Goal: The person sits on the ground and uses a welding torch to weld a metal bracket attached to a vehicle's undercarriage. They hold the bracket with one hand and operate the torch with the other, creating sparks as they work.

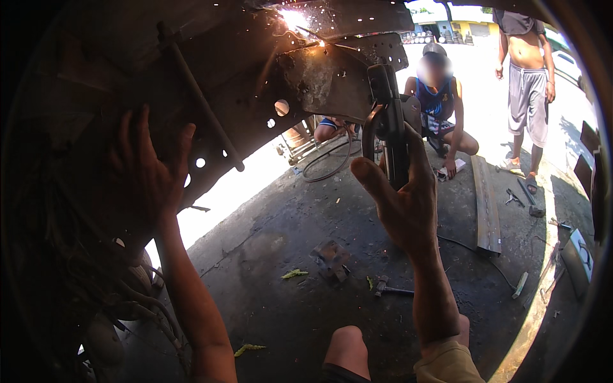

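Note:
My right hand (408, 198) grips a black welding electrode holder (391, 121), held upright with a curved lever on its left side. From its top a thin rod (348, 51) runs up and left to a bright glowing spot (295, 20). Sparks fly there along the rusty, holed steel frame (313, 83) overhead. My left hand (150, 169) is raised with fingers spread, empty, close to the dark underside of the frame. Whether it touches the metal I cannot tell. A long bar (207, 105) hangs slantwise between that hand and the glow.
Hoses and cables (143, 309) crowd the lower left. On the concrete lie a hammer (391, 288), a rusty metal piece (331, 260), a long steel channel (486, 207) and a welding mask (578, 258). One person (440, 105) squats ahead; another (529, 96) stands at the right.

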Demonstrator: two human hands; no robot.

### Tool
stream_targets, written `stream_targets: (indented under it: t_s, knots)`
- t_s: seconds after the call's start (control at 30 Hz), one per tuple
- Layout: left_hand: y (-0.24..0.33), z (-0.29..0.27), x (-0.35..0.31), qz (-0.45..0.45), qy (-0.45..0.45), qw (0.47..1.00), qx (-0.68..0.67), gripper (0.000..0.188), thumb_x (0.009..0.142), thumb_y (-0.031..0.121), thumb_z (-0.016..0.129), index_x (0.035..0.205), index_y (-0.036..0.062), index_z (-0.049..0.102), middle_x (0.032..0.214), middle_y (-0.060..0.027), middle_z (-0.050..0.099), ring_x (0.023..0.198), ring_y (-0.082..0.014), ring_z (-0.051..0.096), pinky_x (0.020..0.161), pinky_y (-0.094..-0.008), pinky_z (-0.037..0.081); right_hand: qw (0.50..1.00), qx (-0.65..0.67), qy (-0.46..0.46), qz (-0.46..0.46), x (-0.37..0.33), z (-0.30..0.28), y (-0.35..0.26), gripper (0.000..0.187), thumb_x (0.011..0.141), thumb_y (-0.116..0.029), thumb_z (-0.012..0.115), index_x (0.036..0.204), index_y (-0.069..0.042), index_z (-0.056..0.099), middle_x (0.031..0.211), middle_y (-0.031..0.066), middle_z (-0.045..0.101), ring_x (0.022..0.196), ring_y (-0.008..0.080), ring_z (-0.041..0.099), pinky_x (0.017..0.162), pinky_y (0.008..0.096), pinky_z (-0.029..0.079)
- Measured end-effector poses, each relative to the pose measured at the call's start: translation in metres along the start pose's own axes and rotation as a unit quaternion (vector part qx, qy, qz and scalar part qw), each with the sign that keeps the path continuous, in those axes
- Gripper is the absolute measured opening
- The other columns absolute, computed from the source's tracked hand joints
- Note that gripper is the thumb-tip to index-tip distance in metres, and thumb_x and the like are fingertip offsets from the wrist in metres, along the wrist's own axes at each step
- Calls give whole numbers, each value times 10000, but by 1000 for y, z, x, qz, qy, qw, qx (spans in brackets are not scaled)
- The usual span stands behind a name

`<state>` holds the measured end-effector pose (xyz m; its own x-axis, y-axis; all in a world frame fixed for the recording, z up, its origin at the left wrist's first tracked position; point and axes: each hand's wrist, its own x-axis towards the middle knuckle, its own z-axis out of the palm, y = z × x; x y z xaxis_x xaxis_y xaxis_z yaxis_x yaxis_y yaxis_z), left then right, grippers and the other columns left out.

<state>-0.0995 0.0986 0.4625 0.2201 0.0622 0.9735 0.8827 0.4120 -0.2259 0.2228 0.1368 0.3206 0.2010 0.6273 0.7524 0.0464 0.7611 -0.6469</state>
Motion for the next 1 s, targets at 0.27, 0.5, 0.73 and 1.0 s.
stream_targets:
  t_s: [0.27,0.5,0.73,1.0]
  knots:
    - [-9,4,2,35,33,999,-13,845,872,802,658,1521,264,586,1600,-83,501,1386,-401,516,1126,-619,390,1000,2,-4,-25,1,1,2,751,899,-453,873,1439,-53,538,1244,165,707,1146,256,698,984,425,536]
    - [2,-3,0,-2,-18,1000,17,871,874,827,622,1546,277,556,1630,-74,469,1406,-402,504,1138,-601,395,999,13,34,-30,-2,1,5,800,900,-424,878,1494,-47,498,1268,148,700,1150,232,679,983,410,533]
    - [-2,1,-2,0,-12,1000,-2,868,871,824,630,1547,285,554,1629,-69,468,1415,-404,495,1139,-619,387,1000,-8,9,10,-4,-1,-3,811,900,-471,866,1490,-54,497,1287,183,710,1207,285,690,1010,445,534]
    - [0,-1,-1,0,-13,1000,10,866,866,826,635,1542,291,558,1622,-70,474,1413,-396,495,1136,-610,392,1000,2,-6,26,-3,-2,-2,805,886,-495,871,1460,-56,515,1276,188,701,1208,298,687,1012,484,533]
